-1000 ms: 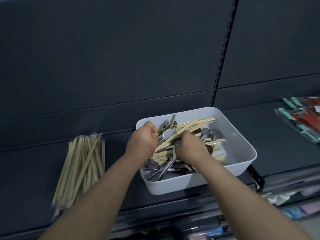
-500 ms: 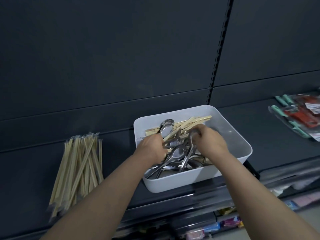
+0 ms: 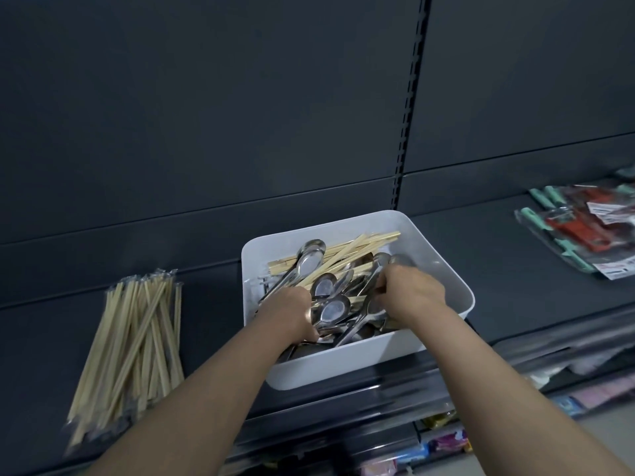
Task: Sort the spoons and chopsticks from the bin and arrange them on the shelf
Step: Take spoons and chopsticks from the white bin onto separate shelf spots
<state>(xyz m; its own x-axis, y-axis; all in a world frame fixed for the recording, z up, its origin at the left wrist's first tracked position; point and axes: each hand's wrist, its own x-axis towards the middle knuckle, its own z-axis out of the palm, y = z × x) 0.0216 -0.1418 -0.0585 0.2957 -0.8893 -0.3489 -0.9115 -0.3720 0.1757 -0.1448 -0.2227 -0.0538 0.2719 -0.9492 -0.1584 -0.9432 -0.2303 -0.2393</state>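
A white plastic bin [image 3: 443, 269] stands on the dark shelf [image 3: 213, 324] and holds several steel spoons [image 3: 311, 257] mixed with wooden chopsticks [image 3: 357, 245]. Both my hands are inside the bin. My left hand [image 3: 287, 314] lies at the bin's left side with its fingers curled round the handles of several spoons. My right hand [image 3: 410, 292] is at the middle right, its fingers closed on spoon handles there. A pile of wrapped chopsticks [image 3: 134, 341] lies on the shelf to the left of the bin.
Packaged utensils in red and mint green [image 3: 584, 228] lie on the shelf at the far right. A slotted upright [image 3: 409, 108] runs down the dark back panel behind the bin. Lower shelves with coloured packets [image 3: 446, 441] show below the shelf's front edge.
Both hands have shifted within the bin: the right moved to the right side onto spoon handles, the left sank to the lower left. Spoons now lie over the chopsticks.
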